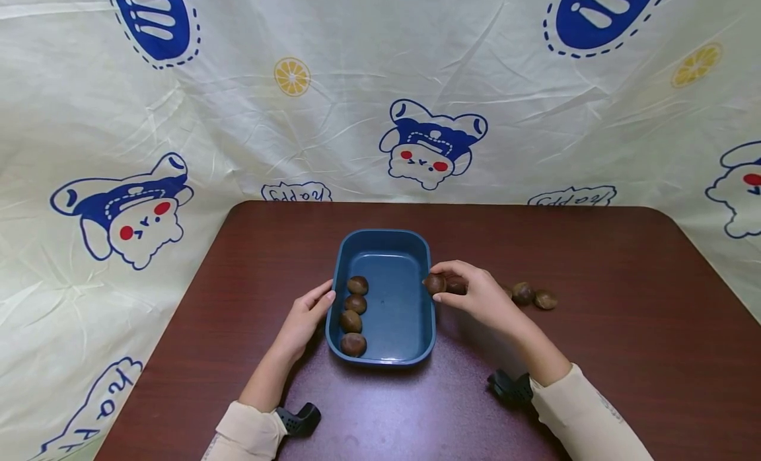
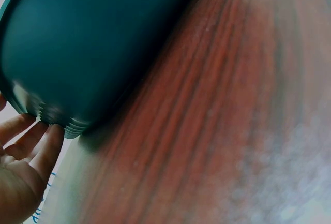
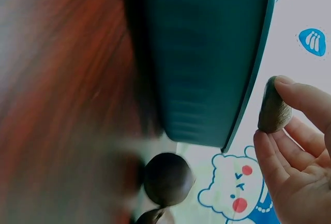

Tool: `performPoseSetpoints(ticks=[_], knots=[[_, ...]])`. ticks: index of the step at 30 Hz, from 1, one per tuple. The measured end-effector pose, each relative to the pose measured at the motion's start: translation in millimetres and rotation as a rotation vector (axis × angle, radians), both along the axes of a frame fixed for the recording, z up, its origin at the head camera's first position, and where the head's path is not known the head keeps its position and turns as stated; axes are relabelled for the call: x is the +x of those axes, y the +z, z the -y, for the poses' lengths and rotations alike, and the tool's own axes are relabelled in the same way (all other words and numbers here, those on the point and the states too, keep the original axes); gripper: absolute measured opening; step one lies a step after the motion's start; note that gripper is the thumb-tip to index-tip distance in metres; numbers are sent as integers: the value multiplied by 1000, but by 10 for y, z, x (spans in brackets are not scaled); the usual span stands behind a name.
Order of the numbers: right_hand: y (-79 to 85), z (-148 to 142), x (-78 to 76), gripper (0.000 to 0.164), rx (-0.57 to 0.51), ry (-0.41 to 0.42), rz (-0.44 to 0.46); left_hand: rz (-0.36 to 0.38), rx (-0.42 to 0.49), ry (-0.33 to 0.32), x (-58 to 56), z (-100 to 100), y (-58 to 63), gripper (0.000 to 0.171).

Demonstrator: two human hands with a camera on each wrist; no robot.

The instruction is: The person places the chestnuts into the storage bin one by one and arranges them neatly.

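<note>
A blue rectangular container (image 1: pixel 395 355) stands on the table, with several brown chestnuts (image 1: pixel 355 304) lined up along its left inner side. At its left wall, my left hand (image 1: pixel 306 321) holds the container, its fingertips (image 2: pixel 50 131) against the outer surface. My right hand (image 1: pixel 478 294) pinches one chestnut (image 3: pixel 275 107) between thumb and fingers, level with the container's right rim. Behind that held chestnut, another chestnut (image 1: pixel 456 285) shows in the gap of the hand. Part of the row on the table is hidden behind the right hand.
More chestnuts (image 1: pixel 523 294) lie in a row on the brown table (image 1: pixel 624 329), right of the container. A patterned white sheet (image 1: pixel 333 137) hangs behind the table's far edge. Black wrist devices (image 1: pixel 302 419) sit at both sleeves.
</note>
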State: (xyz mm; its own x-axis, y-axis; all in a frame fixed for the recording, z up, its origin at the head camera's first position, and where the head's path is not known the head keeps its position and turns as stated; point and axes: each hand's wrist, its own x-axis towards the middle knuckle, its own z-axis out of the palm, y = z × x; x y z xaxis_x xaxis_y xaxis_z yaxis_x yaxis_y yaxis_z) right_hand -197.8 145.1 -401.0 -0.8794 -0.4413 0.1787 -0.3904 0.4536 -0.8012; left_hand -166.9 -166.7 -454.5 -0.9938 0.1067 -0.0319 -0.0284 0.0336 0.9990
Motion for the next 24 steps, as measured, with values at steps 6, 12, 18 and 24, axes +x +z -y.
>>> performPoseSetpoints(ticks=[6, 12, 18, 24], knots=[[108, 186, -62, 40, -7, 17, -6, 0, 2, -3, 6, -3, 1, 47], [294, 377, -88, 39, -22, 48, -8, 15, 3, -30, 60, -34, 183, 45], [123, 493, -317, 41, -53, 80, -4, 30, -3, -42, 84, -36, 262, 44], [112, 663, -429, 40, -42, 112, 24, 25, 16, -36, 25, -4, 112, 44]])
